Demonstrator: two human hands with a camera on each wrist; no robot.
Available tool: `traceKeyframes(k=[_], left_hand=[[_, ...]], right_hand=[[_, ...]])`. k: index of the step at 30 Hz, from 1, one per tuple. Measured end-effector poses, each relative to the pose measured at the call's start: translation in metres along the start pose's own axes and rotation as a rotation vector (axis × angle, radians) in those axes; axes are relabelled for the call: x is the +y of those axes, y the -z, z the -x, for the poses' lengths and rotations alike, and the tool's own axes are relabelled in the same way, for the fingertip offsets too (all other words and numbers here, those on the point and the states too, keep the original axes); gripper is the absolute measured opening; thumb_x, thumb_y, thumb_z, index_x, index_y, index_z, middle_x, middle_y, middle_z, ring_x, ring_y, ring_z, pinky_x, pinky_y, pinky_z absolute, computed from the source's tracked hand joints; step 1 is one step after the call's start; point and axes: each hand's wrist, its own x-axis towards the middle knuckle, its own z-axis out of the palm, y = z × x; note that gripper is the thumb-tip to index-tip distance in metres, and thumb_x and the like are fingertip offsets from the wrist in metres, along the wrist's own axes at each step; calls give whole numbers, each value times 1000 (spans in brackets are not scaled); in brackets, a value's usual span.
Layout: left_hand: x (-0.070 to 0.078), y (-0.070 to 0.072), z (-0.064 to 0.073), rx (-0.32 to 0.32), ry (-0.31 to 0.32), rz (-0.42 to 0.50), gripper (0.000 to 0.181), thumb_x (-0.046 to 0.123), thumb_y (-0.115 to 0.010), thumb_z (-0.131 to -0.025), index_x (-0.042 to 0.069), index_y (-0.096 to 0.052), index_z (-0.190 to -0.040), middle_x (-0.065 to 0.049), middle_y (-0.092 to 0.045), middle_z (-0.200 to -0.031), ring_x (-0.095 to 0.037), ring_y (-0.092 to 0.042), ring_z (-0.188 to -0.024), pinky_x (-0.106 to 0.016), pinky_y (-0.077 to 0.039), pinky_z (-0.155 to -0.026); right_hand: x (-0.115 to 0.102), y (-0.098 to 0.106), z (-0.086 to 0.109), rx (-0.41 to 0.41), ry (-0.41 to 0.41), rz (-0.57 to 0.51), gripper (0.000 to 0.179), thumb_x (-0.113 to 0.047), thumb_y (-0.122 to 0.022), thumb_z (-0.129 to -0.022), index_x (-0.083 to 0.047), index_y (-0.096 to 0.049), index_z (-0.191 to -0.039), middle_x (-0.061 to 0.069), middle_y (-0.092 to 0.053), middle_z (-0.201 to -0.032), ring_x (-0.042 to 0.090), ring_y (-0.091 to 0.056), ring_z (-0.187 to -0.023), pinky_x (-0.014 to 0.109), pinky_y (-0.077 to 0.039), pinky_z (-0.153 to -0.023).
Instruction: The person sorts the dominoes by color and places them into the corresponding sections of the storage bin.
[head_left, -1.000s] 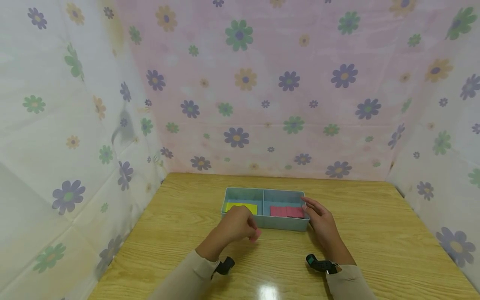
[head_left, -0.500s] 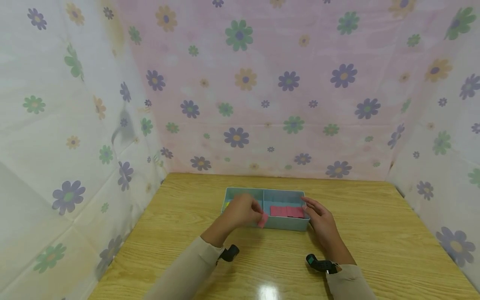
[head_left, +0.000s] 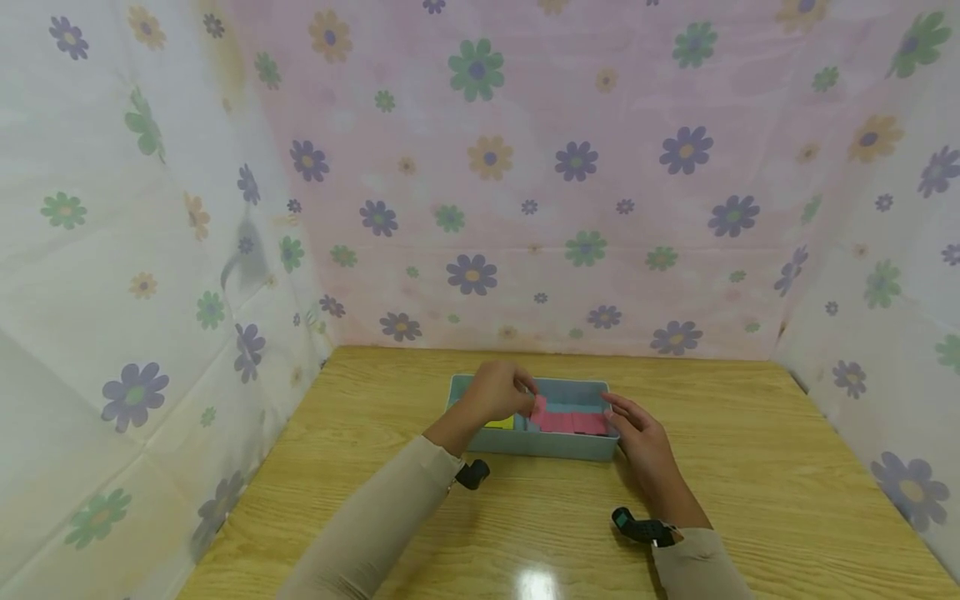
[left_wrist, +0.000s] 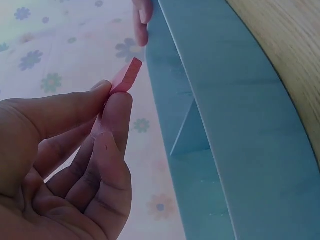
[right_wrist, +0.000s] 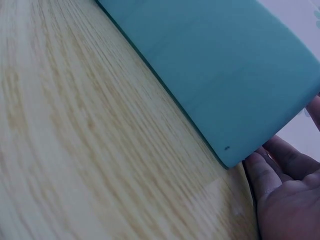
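Note:
A two-compartment blue-green box [head_left: 573, 447] stands on the table. My left hand [head_left: 491, 393] is over its divider, pinching a small flat pink wooden block [left_wrist: 126, 76] between thumb and fingertips. In the head view that block [head_left: 537, 408] overlaps the left end of the pink row. My right hand [head_left: 647, 442] touches the box's right end, fingertips at the rim; in the right wrist view its fingers [right_wrist: 262, 172] lie against the outer wall. Pink blocks [head_left: 573, 422] lie in the right compartment. Yellow pieces [head_left: 501, 422] in the left one are partly hidden by my left hand.
The wood-grain table [head_left: 360, 417] extends around the box. Flower-print cloth [head_left: 540, 208] hangs behind it and on both sides. A black wrist-worn device [head_left: 474, 474] is on my left wrist, and another [head_left: 637, 527] is on my right.
My left hand has carried the pink block from in front of the box up and right, over the front wall to the right compartment's left end. My right hand has stayed at the box's end.

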Motion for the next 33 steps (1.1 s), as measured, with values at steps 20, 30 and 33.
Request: traceKeyframes(k=[20, 30, 33], left_hand=[[2, -4, -37, -26, 137, 9, 6, 11, -82, -89, 7, -81, -85, -2, -76, -69, -15, -76, -67, -29, -62, -62], [1, -6, -49, -37, 159, -112, 20, 7, -74, -92, 6, -82, -74, -3, -75, -65, -24, -77, -73, -31, -60, -59], [1, -8, -52, -36, 155, -150, 27, 5, -72, -92, 6, -80, -67, -2, -73, -61, -22, -75, -67, -26, -51, -49]], right_hand=[[1, -1, -2, 20, -2, 18, 50, -40, -56, -108, -21, -50, -154, 8, -35, -166, 29, -34, -153, 55, -32, -122], [1, -1, -2, 13, 2, 4, 51, -41, -56, -107, -21, -50, -154, 8, -35, -166, 29, -34, -153, 55, -32, -123], [1, 0, -2, 12, -3, -4, 52, -42, -57, -106, -22, -50, -154, 7, -35, -166, 29, -34, -153, 55, -31, -123]])
